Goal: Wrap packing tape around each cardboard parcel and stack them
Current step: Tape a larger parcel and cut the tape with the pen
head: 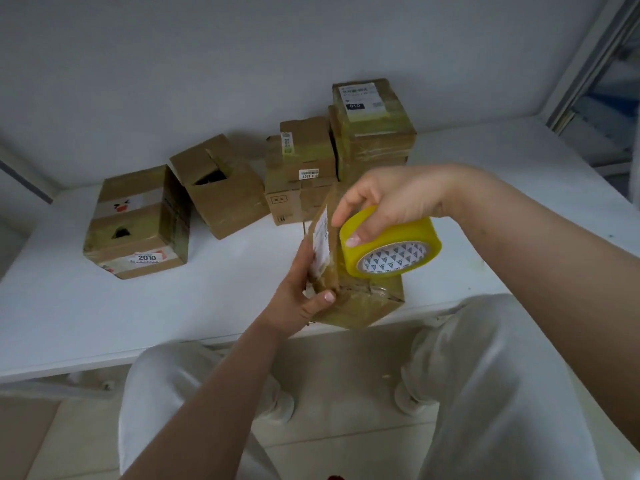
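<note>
The left hand (300,299), low in the centre of the frame, grips a small cardboard parcel (349,289) from its left side, tilting it on the near edge of the white table (69,306). The right hand (388,199) holds the yellow tape roll (391,244) against the parcel's upper right, so the tape probably runs across its top next. The parcel is brown, glossy with tape, and carries a white label. More boxes (301,171) sit behind
</note>
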